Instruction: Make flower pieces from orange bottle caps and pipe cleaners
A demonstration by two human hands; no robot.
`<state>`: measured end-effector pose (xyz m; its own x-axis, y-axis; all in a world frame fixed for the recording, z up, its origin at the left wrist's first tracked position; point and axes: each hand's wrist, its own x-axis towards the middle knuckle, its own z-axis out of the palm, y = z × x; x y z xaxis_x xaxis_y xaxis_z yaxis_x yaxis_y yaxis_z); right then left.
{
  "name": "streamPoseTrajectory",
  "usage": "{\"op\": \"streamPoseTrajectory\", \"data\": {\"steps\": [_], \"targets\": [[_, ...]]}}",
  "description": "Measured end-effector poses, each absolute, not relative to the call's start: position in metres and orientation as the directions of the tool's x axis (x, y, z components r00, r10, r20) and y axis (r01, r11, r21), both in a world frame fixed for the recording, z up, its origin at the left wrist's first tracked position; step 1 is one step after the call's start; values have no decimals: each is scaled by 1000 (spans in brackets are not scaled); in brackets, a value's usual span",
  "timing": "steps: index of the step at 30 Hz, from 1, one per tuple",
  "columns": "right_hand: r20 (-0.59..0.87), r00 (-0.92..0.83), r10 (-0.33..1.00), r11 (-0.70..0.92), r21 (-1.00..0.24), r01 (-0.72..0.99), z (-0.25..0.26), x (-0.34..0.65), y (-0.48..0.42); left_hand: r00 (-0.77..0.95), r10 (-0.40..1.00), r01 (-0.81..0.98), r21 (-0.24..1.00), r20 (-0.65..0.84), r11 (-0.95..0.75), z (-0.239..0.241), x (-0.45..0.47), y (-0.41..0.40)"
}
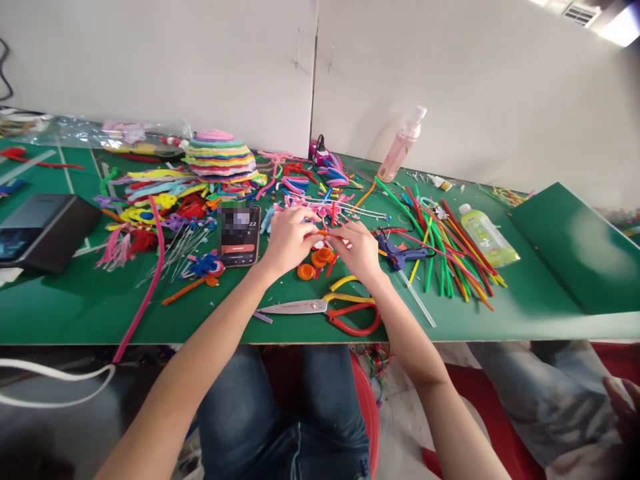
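My left hand (294, 233) and my right hand (357, 248) meet over the middle of the green table. Between their fingertips is a small piece of orange pipe cleaner (323, 233), pinched from both sides. Just below my fingers lie coiled orange pipe cleaner pieces (306, 271) and a short red piece (333, 265). Scissors (330, 308) with red and yellow handles rest near the table edge, below my right hand. A purple glue gun (403, 255) lies right of that hand. Left of my left hand is a phone (240, 248).
Pipe cleaners (440, 260) spread on the right, near a green bottle (487, 237). A pink bottle (400, 147) stands by the wall. Colourful pipe cleaner bundles (217, 160) fill the left back, beside a black device (45, 230). Another person's leg (530, 393) shows at lower right.
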<state>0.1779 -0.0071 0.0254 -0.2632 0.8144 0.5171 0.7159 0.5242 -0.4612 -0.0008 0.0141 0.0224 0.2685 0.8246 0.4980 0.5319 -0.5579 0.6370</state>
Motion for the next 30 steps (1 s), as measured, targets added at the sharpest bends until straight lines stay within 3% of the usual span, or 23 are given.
{"op": "streamPoseTrajectory", "data": {"steps": [3,5,8,12,15,19,25,28,30], "targets": [[465,-352,812,556,-437,707,25,180,-6,418,748,565,498,515,-658,27,-5,13],[441,-370,818,560,-459,690,25,180,-5,435,738,550,497,516,-671,30,-7,13],[468,-269,842,521,-575,631,26,177,-6,299,798,462,653,523,-600,32,-5,12],[485,-96,870,472,-759,448,24,170,-7,95,919,84,917,383,-391,25,12,4],[432,-28,902,418,-851,317,20,164,-9,29,969,-176,955,246,-238,15,29,-2],[422,-32,906,410,-855,318,19,161,-11,-110,977,-305,930,180,-206,4,42,-3],[471,-167,866,485,-713,507,23,170,-8,-168,956,-104,960,242,-262,1,28,10],[466,-198,863,483,-641,596,26,176,-5,-47,920,164,912,388,-376,8,15,14],[468,-224,855,488,-576,656,29,180,-5,62,871,373,798,487,-473,15,10,14]]}}
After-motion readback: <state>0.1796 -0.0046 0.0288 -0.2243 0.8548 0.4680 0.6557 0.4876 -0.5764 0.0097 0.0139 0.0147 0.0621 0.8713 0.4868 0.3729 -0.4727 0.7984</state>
